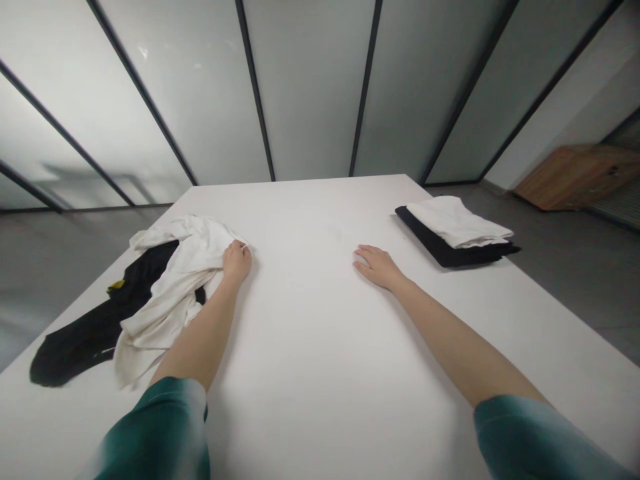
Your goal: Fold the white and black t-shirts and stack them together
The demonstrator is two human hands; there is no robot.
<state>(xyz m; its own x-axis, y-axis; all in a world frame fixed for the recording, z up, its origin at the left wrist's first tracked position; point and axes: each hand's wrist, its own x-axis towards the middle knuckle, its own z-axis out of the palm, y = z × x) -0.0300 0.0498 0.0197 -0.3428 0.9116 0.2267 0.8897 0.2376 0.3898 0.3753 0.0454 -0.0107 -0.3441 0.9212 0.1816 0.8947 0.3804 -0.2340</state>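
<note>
At the left of the table, a crumpled white garment (193,243) lies over a black garment (135,283). My left hand (237,261) pinches the right edge of the white garment; its exact kind cannot be made out. Flat on the tabletop, my right hand (377,265) rests with fingers stretched out and holds nothing. To the right of that hand is a stack: a folded white cloth (457,221) on top of a folded black cloth (443,250), both apart from my fingers.
The white table (310,373) spreads under both arms, its far edge near frosted glass panels (310,87). A small yellow patch (116,285) shows beside the black garment. On the floor at the far right stands a wooden piece (575,177).
</note>
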